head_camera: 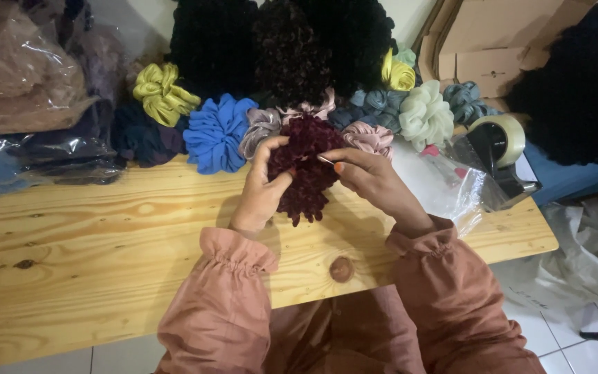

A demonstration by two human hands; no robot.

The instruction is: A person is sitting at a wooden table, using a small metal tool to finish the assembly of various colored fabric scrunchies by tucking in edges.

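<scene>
Bare pine worktop (70, 249) lies open at the left, up to its near edge. Over its middle, the left hand (263, 185) rises wrist-down, fingers clenched around the dark maroon scrunchie (306, 170). The right hand (372, 176) angles in, fingers pinching the scrunchie's right side. Behind crowd other scrunchies; a tape dispenser (500, 149) sits near the right edge.

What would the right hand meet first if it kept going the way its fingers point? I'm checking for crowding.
The right hand points left into the dark maroon scrunchie that both hands hold, so it meets that first. Beyond it sits the left hand.
</scene>
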